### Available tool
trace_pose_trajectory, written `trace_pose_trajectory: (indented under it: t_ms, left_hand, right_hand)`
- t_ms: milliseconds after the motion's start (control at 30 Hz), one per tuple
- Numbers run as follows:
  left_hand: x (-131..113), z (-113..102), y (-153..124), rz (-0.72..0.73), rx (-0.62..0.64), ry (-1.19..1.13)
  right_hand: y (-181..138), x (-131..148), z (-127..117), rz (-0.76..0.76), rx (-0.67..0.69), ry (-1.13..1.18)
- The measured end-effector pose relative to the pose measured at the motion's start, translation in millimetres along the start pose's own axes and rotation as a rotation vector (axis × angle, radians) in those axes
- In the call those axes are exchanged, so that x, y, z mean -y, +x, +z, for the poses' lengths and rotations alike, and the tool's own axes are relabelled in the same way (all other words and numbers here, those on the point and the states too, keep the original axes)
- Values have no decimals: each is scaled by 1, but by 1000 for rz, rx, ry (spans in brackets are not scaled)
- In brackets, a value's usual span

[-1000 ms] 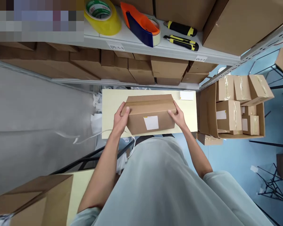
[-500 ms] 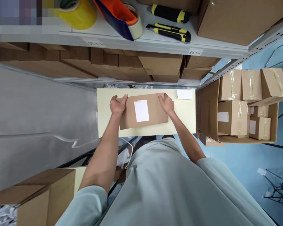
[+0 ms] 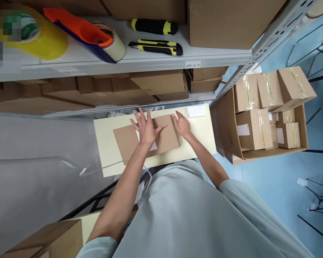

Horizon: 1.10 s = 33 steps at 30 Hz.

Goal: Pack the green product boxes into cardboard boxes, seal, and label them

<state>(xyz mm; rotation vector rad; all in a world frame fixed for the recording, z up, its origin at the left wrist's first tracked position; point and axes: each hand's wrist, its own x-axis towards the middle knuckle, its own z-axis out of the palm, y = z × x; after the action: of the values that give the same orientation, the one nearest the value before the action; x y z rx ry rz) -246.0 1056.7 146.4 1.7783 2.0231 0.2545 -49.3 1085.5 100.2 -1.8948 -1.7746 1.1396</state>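
Observation:
A flat brown cardboard box lies at a slant on the cream tabletop. My left hand rests on top of it with fingers spread, partly covering its white label. At the box's right end, my right hand has thumb and forefinger close together around the far corner; its other fingers are mostly hidden. A side face shows along that right end. Beyond my right hand, a white label slip lies near the table's far edge.
A shelf above the table's far side holds two box cutters, a tape dispenser, yellow tape and cartons. To the right stands a large open carton with several taped boxes. A white cable crosses at left.
My left hand has gone from the box's left end to spread across its top and label. My right hand stays at the right end, where a side face now shows. The view has shifted.

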Motion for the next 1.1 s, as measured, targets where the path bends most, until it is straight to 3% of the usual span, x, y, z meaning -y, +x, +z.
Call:
trace_pose_trajectory:
  t_ms: [100,300,467,667,767,867,1100]
  left_hand:
    - [-38,16,13,167,35,21]
    - [-107,66,20,409,181,11]
    - [-116,94,19,340,281,23]
    - [-111,106,24,273,367,90]
    - [-112,109,32,290,410,75]
    - [-115,113,48,353,472,36]
    - [-140,134,89,513,654,120]
  right_hand:
    - [12,-43,-22,-60,-37,-144]
    - [27,-97,-40,-128,158,-424]
    - [32,-103,-37,-129,179,-447]
    - [38,-100,-41,-90,122,-383]
    - [40,-101,-45,-52,32,-325]
    - [43,-107,-53,23,-180,-59]
    - [44,-148,-80,423,-655,577]
